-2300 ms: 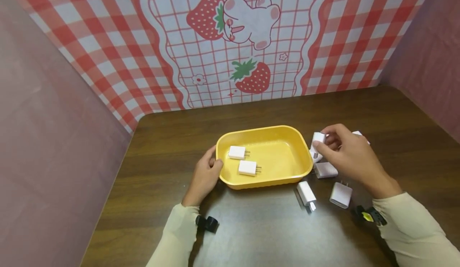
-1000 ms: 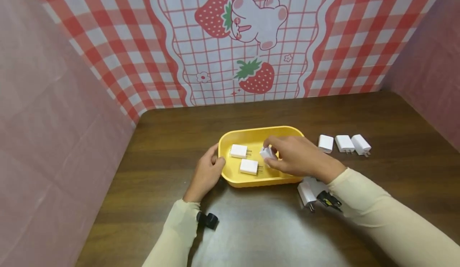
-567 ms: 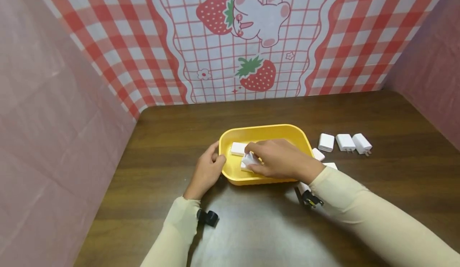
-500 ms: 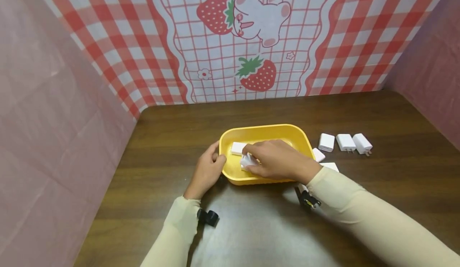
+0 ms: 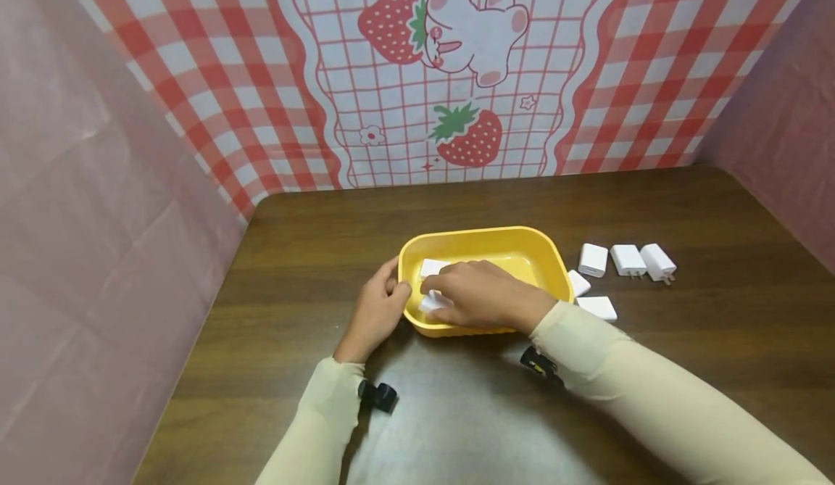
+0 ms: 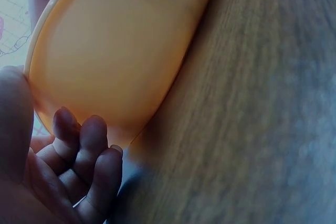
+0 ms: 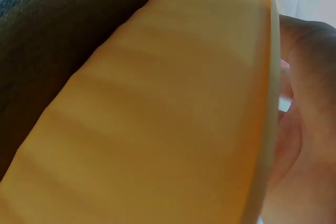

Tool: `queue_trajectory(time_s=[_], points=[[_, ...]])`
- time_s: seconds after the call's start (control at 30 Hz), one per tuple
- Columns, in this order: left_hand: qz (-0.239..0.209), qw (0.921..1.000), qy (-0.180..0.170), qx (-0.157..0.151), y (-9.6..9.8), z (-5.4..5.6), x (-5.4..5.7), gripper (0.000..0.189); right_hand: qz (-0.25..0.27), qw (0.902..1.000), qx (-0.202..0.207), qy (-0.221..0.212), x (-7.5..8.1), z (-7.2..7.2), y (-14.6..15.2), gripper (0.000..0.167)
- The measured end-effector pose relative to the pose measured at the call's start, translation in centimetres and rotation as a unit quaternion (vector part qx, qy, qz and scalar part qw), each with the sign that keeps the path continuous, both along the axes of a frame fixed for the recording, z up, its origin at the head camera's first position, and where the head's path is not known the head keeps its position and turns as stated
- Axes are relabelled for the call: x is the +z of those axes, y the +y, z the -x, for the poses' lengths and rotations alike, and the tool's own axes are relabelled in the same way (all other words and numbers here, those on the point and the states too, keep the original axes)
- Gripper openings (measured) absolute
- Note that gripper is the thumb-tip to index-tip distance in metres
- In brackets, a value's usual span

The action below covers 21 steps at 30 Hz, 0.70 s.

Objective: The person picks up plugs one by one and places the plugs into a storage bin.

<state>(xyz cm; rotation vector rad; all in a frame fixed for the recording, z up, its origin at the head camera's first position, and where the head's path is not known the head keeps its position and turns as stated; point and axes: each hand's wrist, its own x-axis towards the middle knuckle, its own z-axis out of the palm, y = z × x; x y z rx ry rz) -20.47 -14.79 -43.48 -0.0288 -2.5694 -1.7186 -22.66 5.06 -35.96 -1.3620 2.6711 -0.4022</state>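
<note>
My left hand [image 5: 375, 311] grips the left end of a yellow plastic tray [image 5: 485, 236], thumb at the rim. In the left wrist view its curled fingers [image 6: 93, 135] lie against the tray's outer wall [image 6: 121, 51]. Inside the tray, my right hand [image 5: 488, 293] pinches a white charger plug [image 5: 433, 301] between thumb and fingers, near the left end. Just behind it lies another white charger plug [image 5: 433, 267], partly covered by the fingers. The right wrist view mostly shows the tray's ribbed side [image 7: 157, 98], with the hand [image 7: 310, 108] beyond the rim.
Right of the tray, several white charger plugs lie on the brown wooden table [image 5: 313, 253]: a back row including one plug [image 5: 592, 260], and another plug [image 5: 596, 309] nearer the tray. The right forearm covers the table in front of them. A checked cloth [image 5: 254, 108] hangs behind.
My right hand has carried a charger plug from the right of the tray into it, and moved left toward the plugs there. My left hand keeps holding the tray's left end.
</note>
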Motion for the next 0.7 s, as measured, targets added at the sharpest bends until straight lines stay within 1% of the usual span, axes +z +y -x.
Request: queue_trajectory(time_s=[0.17,0.43,0.7], points=[[0.003,1.0000,0.002,0.002,0.09,0.05,0.02,0.055,-0.010,0.9998,-0.006,-0.014,-0.20,0.23,-0.18,0.031],[0.001,1.0000,0.006,0.001,0.19,0.04,0.06,0.056,-0.012,0.9999,-0.009,-0.006,-0.59,0.42,-0.29,0.032],[-0.003,1.0000,0.002,0.003,0.13,-0.04,0.00,0.055,-0.011,0.9999,-0.007,-0.005,-0.50,0.20,0.05,0.036]])
